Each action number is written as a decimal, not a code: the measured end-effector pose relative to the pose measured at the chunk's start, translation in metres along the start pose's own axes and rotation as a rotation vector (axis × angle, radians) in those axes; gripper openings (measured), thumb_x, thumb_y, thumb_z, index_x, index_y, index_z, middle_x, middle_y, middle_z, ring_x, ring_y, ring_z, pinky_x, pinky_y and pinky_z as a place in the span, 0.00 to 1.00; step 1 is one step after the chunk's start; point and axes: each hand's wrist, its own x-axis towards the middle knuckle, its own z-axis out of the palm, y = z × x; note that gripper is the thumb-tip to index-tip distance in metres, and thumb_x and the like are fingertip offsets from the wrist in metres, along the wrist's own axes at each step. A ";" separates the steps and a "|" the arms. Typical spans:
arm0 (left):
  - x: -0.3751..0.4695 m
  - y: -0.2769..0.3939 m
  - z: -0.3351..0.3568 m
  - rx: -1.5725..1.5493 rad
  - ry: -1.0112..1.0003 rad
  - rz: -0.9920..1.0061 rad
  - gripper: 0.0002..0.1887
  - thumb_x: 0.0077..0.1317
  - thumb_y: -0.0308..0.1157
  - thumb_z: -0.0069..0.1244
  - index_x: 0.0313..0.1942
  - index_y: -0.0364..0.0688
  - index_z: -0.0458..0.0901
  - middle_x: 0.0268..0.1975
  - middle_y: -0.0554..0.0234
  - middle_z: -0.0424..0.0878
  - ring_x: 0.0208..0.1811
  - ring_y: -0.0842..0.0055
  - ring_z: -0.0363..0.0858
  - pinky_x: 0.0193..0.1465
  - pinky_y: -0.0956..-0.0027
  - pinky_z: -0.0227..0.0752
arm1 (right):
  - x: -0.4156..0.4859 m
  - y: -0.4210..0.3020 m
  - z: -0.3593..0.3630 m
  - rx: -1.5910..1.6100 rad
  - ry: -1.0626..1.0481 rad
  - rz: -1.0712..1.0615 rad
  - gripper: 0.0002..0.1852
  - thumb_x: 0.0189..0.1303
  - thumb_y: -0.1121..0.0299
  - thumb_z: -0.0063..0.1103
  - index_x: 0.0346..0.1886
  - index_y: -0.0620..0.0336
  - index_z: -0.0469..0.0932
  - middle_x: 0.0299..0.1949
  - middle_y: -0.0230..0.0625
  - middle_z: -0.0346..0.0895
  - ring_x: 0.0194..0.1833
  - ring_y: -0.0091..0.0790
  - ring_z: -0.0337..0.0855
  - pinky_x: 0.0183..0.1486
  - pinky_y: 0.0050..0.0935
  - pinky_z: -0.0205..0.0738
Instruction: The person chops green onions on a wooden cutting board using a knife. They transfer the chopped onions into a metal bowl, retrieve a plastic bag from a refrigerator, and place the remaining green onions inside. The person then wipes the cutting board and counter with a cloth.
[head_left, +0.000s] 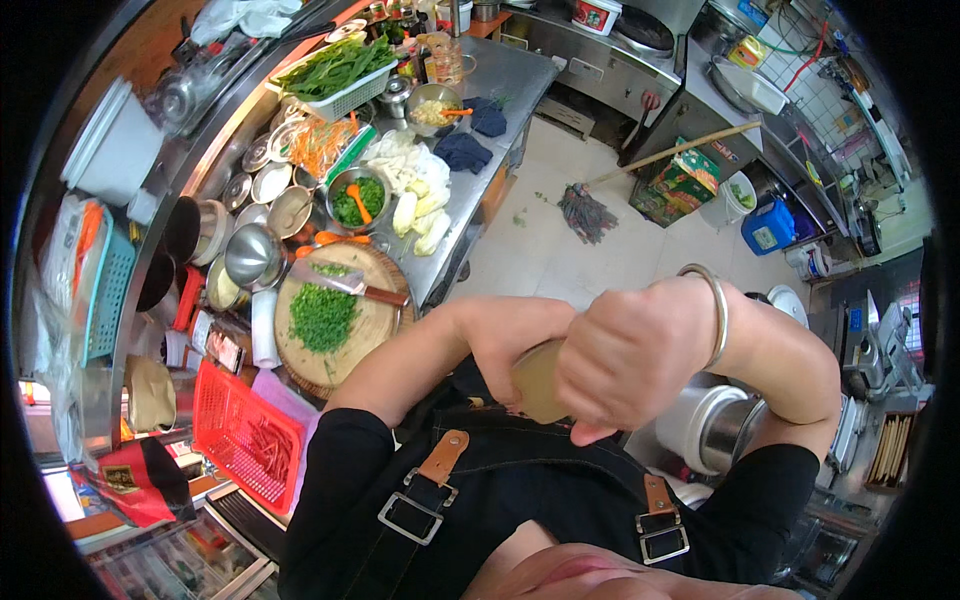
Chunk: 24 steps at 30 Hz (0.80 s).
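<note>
My left hand (514, 341) curls around a tan, smooth, rounded object (538, 382) in front of my apron. My right hand (637, 356), with a bangle at its wrist, is clenched over the object's right side and hides much of it, so its exact kind is unclear. To the left, a round wooden chopping board (375, 322) carries a heap of chopped greens (324, 315). Across the board lies a cleaver (337, 279) with a brown wooden handle, more greens beside its blade. Neither hand touches the board or the cleaver.
Behind the board stands a steel bowl of chopped greens (360, 199) with an orange spoon. Pale leafy vegetables (420, 206) lie on the steel counter (495, 82). A red plastic basket (232, 442) sits left of me. On the floor ahead rests a mop (589, 214).
</note>
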 end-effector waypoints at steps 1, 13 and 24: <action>0.004 -0.010 -0.006 -0.032 0.050 -0.005 0.41 0.34 0.31 0.72 0.55 0.38 0.79 0.51 0.57 0.85 0.53 0.68 0.84 0.57 0.65 0.76 | -0.007 0.010 0.004 0.014 -0.002 -0.008 0.25 0.71 0.47 0.50 0.19 0.51 0.64 0.21 0.25 0.61 0.22 0.26 0.67 0.24 0.27 0.55; 0.028 -0.062 -0.162 -0.167 0.397 -0.099 0.45 0.35 0.37 0.73 0.59 0.37 0.75 0.52 0.60 0.84 0.52 0.73 0.82 0.59 0.66 0.74 | -0.112 0.134 0.028 0.588 0.038 0.938 0.14 0.70 0.58 0.51 0.43 0.61 0.74 0.31 0.43 0.78 0.30 0.49 0.82 0.32 0.40 0.75; 0.042 -0.095 -0.227 0.224 0.820 -0.107 0.41 0.41 0.35 0.72 0.58 0.39 0.71 0.52 0.60 0.79 0.54 0.71 0.79 0.58 0.68 0.71 | -0.158 0.197 0.102 1.146 1.230 1.526 0.21 0.79 0.50 0.37 0.41 0.58 0.73 0.21 0.23 0.61 0.18 0.17 0.51 0.21 0.21 0.45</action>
